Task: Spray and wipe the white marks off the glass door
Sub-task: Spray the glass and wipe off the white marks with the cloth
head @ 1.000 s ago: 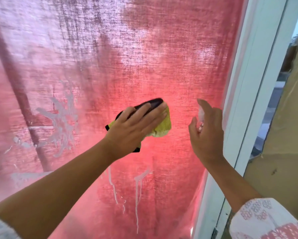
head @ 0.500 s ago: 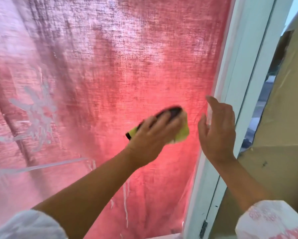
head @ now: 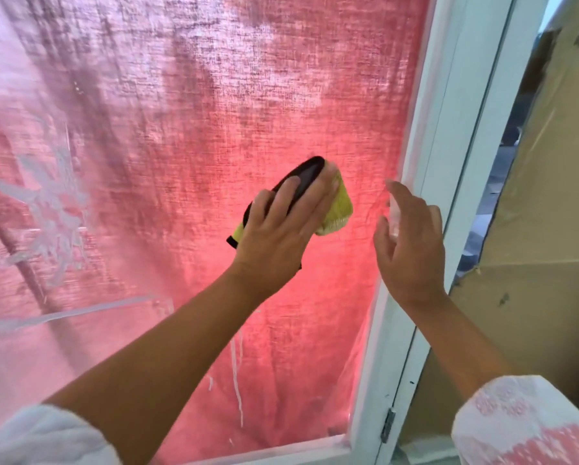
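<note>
Now left hand presses pad flat to glass near right frame, wiping; right hand grips sprayer ready; marks remain at left edge

Left hand pressed the cloth flat on the glass door, marks way off left, right hand beside the frame.

- Upright clear glass door in a white frame.
- White smeared marks on its left pane; thin drips lower down.
</note>
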Available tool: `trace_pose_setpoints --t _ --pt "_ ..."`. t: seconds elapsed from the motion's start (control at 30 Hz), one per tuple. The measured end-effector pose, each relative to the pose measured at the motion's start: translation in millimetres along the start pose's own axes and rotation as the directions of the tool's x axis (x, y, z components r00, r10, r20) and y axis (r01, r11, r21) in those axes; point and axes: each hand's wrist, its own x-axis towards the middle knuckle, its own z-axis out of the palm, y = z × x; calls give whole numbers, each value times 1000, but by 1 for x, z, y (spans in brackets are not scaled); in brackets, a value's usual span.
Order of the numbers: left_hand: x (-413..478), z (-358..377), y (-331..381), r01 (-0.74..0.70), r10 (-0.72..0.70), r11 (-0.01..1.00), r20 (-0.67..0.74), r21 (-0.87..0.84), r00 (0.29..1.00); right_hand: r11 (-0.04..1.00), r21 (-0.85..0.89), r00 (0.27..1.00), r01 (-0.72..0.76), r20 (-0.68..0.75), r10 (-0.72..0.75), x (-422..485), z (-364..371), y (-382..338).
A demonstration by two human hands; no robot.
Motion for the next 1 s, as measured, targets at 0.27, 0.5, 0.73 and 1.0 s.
trace_pose_setpoints --t 0.27,0.5,0.73,1.0 --pt "-36 13 59 -146 148 989 88 -35 985 998 57 999 -13 -48 16 -18 4 10" --pt "-69 14 39 -592 589 805 180 -46 788 995 90 997 -41 -62 47 -61 10 9" --pt "-56 19 52 -326 330 940 31 -100 943 973 129 982 -190 6 191 -126 8 1" --pt "-104 27 93 -213 221 972 81 -96 972 928 185 946 -324 47 321 -163 5 6"
